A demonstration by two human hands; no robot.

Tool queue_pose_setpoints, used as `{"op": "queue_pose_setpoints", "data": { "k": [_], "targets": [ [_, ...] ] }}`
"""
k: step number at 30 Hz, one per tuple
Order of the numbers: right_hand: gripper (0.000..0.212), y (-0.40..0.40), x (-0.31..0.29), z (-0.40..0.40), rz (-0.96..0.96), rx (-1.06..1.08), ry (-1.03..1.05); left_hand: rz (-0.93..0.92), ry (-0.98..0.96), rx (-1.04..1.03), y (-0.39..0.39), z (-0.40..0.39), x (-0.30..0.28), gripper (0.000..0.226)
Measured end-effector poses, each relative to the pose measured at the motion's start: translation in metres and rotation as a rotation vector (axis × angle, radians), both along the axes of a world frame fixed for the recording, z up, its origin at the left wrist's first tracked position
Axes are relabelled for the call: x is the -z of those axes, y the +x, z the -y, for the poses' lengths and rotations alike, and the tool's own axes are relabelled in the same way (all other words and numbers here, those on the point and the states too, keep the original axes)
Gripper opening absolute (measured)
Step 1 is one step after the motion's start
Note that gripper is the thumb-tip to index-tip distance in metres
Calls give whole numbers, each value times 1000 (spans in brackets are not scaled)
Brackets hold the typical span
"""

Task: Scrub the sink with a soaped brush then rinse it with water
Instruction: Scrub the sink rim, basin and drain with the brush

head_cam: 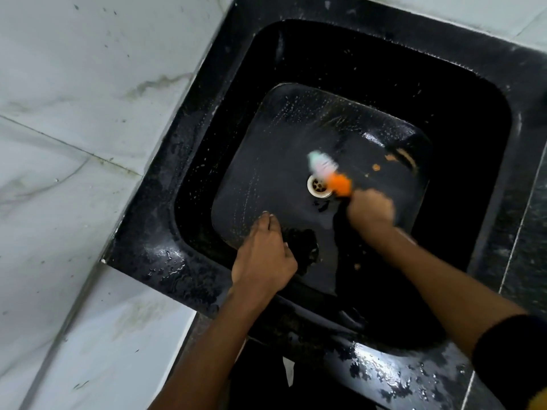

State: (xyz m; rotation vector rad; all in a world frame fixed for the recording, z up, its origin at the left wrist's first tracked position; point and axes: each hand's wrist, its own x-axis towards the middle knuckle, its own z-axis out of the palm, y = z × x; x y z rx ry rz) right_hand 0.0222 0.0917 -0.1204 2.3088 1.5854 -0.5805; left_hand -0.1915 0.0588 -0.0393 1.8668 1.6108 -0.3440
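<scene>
A deep black stone sink (189,161) fills the middle of the view, its floor wet and speckled with droplets. A white drain (319,186) sits at the centre of the floor. My right hand (370,210) is inside the basin and grips a brush (328,171) with an orange body and pale bristles, blurred by motion, just right of the drain. My left hand (263,255) hangs over the near left part of the basin with its fingers curled; it seems to hold nothing. Orange-brown residue (398,158) marks the floor's right side.
White marble wall tiles (74,113) run along the left and top. The wet black counter rim (384,368) glistens in front of the basin. A dark patch (305,250) lies on the sink floor beside my left hand. No tap shows.
</scene>
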Motion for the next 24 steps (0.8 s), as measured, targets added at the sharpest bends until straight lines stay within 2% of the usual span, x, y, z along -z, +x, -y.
{"op": "queue_pose_setpoints", "data": {
  "k": [1,3,5,10,15,16,19,21,24],
  "targets": [
    [31,29,-3,-11,44,227,36,5,3,2,0,0,0,66],
    [37,73,-9,-13,16,648,73,14,7,12,1,1,1,67],
    [41,71,-9,-6,-97,866,100,22,8,22,2,1,2,68],
    [36,-16,0,35,-243,704,21,29,-5,57,3,0,4,73],
    [37,52,0,13,-255,1185,102,25,3,63,3,1,3,72],
    [38,45,-1,4,-273,1201,117,26,9,61,3,1,4,72],
    [37,-24,-4,-15,-401,856,59,23,8,69,4,0,4,72],
    [37,-47,-6,-13,-401,746,80,26,-1,66,3,0,4,71],
    [35,11,2,-7,-299,1086,154,49,-5,37,-1,0,4,71]
  ]
}}
